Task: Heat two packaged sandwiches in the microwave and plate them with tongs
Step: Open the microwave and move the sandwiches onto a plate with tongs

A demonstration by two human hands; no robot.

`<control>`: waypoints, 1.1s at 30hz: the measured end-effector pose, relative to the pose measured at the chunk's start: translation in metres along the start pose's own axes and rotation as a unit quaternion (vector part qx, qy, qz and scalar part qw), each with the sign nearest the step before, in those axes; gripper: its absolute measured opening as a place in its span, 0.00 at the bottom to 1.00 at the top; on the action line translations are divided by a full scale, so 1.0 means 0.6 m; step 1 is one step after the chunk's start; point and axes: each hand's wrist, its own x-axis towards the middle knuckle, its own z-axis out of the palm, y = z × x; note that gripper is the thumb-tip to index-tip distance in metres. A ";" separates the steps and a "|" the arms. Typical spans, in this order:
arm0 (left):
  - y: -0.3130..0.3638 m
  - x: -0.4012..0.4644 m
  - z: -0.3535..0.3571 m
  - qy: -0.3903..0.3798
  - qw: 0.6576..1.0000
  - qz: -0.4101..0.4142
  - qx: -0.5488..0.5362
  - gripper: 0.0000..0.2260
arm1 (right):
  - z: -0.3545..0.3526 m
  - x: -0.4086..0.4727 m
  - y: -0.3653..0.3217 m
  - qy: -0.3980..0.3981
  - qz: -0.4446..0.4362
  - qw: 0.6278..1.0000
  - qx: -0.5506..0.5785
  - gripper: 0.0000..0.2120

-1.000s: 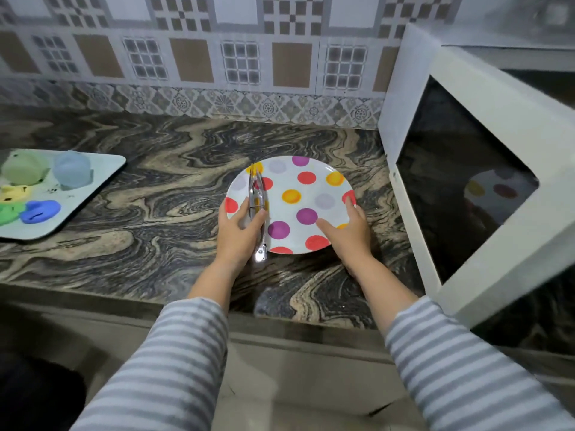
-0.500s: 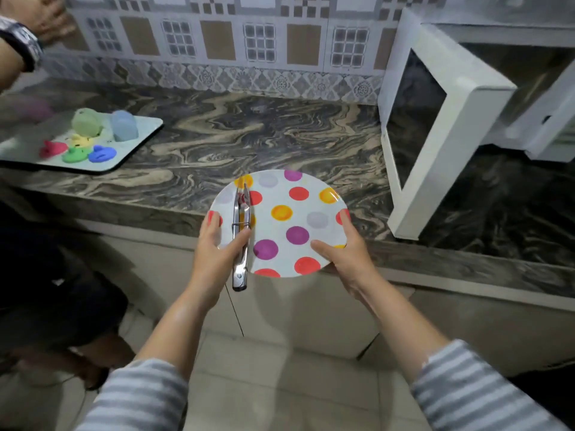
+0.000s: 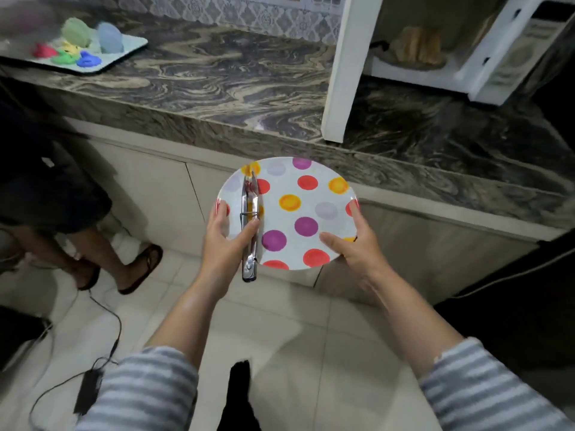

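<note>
Head view, the only one. The plate, white with coloured dots, is held in the air in front of the worktop, out over the floor, clear of the front edge. It is gripped at both sides: the left hand is curled on the left rim with the thumb pinning the tongs down against the plate face; the right hand holds the right rim, thumb on top, fingers beneath. Both grips are thus closed on the plate, the left one on the tongs too. The tongs are closed, lying along the plate's left part, handle end overhanging the near rim.

Progress, as a judgement: no sandwich is on the plate, so plating is not done. The microwave stands on the worktop at the right with its door swung open. Brownish items are seen inside on the cavity floor; likely the sandwiches, too blurred to confirm. Whether heating is complete cannot be told. Left to do: set the plate down and transfer both with the tongs.

Room: bare worktop between the tray of coloured items at far left and the door. The door's edge projects towards the front edge and is to be cleared. A second person's legs and a cable are on the floor at left.
</note>
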 end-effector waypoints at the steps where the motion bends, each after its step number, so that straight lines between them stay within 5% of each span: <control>1: 0.002 -0.017 0.016 -0.006 1.000 0.001 -0.002 0.34 | -0.021 -0.018 0.003 0.011 0.001 1.000 0.006 0.34; 12: 0.063 -0.094 0.236 -0.123 0.991 0.015 -0.057 0.34 | -0.245 -0.124 -0.011 0.149 -0.005 0.989 0.012 0.41; 21: 0.112 -0.012 0.418 -0.186 0.979 0.043 -0.065 0.33 | -0.381 -0.048 -0.049 0.218 -0.020 0.976 0.003 0.37; 27: 0.136 0.111 0.517 -0.168 0.982 0.036 -0.080 0.32 | -0.448 0.096 -0.085 0.227 -0.023 0.967 -0.113 0.36; 33: 0.168 0.244 0.591 -0.156 0.981 0.116 0.020 0.32 | -0.506 0.266 -0.085 0.218 0.027 0.931 -0.292 0.40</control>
